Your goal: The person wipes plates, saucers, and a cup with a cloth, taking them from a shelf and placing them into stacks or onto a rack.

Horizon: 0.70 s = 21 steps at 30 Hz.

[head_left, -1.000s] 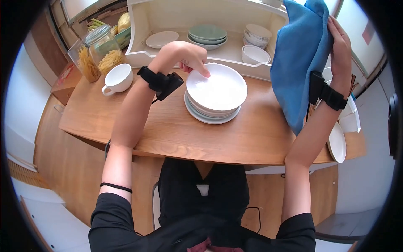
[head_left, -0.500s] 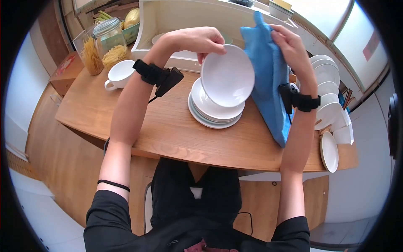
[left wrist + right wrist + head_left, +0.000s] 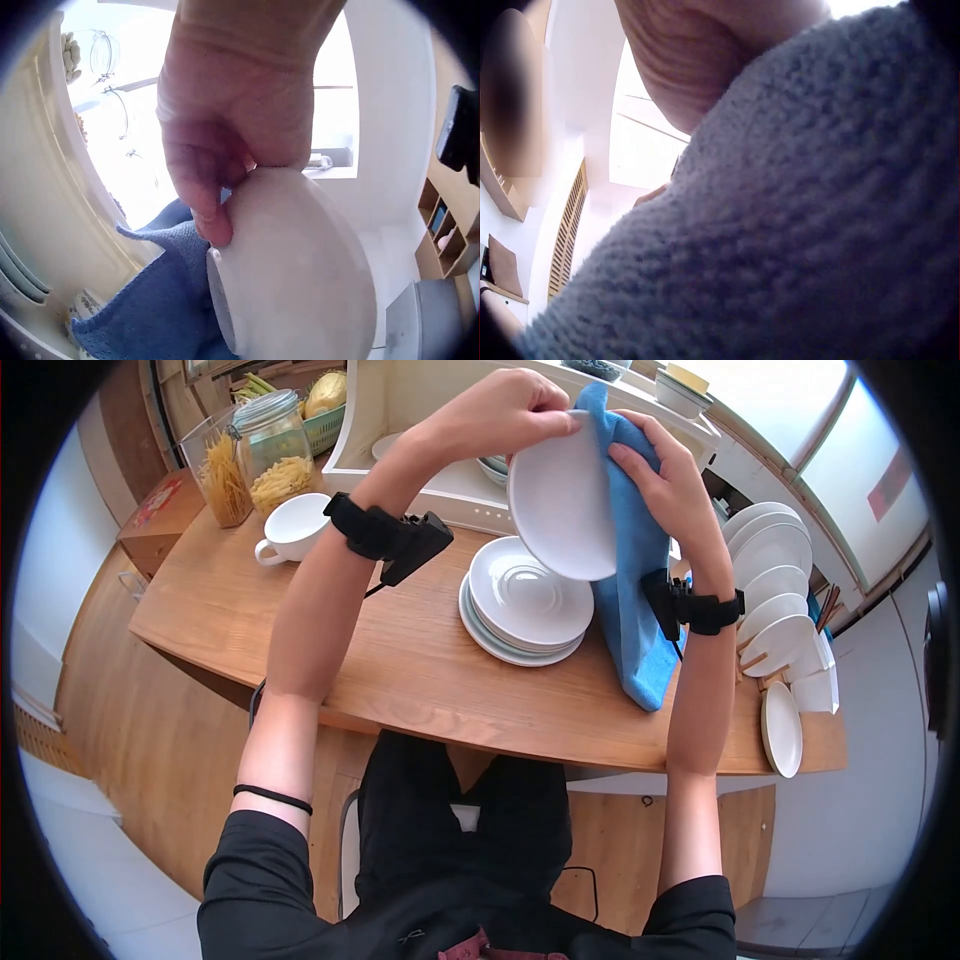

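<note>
My left hand point(image 3: 515, 412) pinches the upper rim of a white plate point(image 3: 560, 505), which is tilted up over the table. In the left wrist view, thumb and fingers close on the edge of the plate point(image 3: 300, 262), with blue cloth hanging behind it. My right hand point(image 3: 665, 480) holds a blue cloth point(image 3: 640, 580) against the plate's right side, and the cloth's lower end hangs down towards the tabletop. The cloth point(image 3: 780, 217) fills most of the right wrist view and hides the fingers there. Below the raised plate stands a stack of white plates point(image 3: 530, 595).
A white cup point(image 3: 297, 525) stands at the left, near a glass jar point(image 3: 275, 445) of pasta. Behind is a cream shelf point(image 3: 455, 505) with dishes. On the right, several plates stand in a rack point(image 3: 775, 600), and an oval white dish point(image 3: 781, 730) leans near the table's edge.
The left hand has lifted the top plate off the stack, tilting it up and moving it right. The right hand has brought the blue cloth leftward until it meets the plate.
</note>
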Tool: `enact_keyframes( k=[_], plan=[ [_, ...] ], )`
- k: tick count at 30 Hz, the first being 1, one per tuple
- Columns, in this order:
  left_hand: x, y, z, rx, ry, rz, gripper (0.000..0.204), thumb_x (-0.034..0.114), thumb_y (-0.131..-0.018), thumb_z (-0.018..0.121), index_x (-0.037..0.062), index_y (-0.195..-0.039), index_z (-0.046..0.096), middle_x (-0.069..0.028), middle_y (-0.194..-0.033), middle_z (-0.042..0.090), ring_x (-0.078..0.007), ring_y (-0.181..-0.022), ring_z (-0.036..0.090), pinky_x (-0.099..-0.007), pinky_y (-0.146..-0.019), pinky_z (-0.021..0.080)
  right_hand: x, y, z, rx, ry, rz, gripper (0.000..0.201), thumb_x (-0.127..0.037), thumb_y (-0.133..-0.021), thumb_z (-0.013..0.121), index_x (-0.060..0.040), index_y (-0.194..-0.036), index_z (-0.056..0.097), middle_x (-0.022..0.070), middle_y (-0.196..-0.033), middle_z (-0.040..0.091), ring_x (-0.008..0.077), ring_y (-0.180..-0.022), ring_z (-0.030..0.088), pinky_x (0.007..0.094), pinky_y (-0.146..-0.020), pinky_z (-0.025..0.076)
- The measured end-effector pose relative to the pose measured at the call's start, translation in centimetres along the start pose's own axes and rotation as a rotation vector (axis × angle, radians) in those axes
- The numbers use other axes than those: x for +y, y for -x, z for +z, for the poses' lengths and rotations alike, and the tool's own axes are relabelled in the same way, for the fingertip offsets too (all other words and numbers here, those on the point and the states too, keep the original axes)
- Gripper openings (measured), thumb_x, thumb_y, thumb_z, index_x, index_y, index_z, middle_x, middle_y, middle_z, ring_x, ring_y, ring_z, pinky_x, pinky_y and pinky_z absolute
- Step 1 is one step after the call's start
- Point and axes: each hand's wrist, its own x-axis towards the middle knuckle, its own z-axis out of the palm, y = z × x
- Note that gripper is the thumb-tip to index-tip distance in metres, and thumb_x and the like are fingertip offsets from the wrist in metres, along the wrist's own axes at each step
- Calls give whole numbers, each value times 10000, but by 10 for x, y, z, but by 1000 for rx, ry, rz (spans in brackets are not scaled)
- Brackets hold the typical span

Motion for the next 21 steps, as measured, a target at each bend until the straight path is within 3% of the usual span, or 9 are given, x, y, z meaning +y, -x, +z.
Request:
enact_keyframes(
  k=[2,5,9,11,18,21],
  plan=[
    [-4,-1,-2,34,-64,10,309,268,-941,620,8,-775,648,26,-627,481,-70,-576,397,-244,-542,341,5,0,1,69,-2,66,387,-232,-927,616,-39,-1259,563,166,-1046,674,247,-945,652,328,-859,502],
    [4,-2,-2,218,-87,3,310,199,-938,538,-11,-734,641,-25,-553,526,-95,-485,476,-301,-435,356,19,-2,2,138,17,82,431,-279,-927,618,-12,-1259,552,173,-1052,670,244,-949,649,325,-861,501],
    [13,-1,1,396,57,-120,287,152,-908,563,-14,-680,617,-8,-548,503,-73,-531,458,-299,-473,343,16,0,5,197,-44,228,456,-321,-947,590,18,-1250,552,169,-1065,666,229,-946,646,319,-855,501],
    [14,-1,2,574,113,-202,298,154,-912,560,-12,-669,602,-6,-545,491,-78,-520,441,-304,-462,337,14,1,7,203,-212,375,458,-346,-964,565,23,-1235,560,134,-1050,660,187,-931,629,297,-851,492],
    [-10,-6,4,907,120,-112,251,114,-918,549,-14,-713,617,-2,-546,510,-59,-496,446,-297,-438,325,8,-1,20,154,-552,388,470,-391,-989,529,12,-1228,560,47,-1006,637,98,-891,585,239,-813,473],
    [-14,-5,0,894,204,-104,275,145,-935,531,-20,-740,632,-17,-575,555,-62,-515,505,-263,-444,369,1,0,12,129,-695,430,452,-374,-998,515,6,-1239,556,57,-1033,640,103,-910,606,236,-811,491]
  ],
)
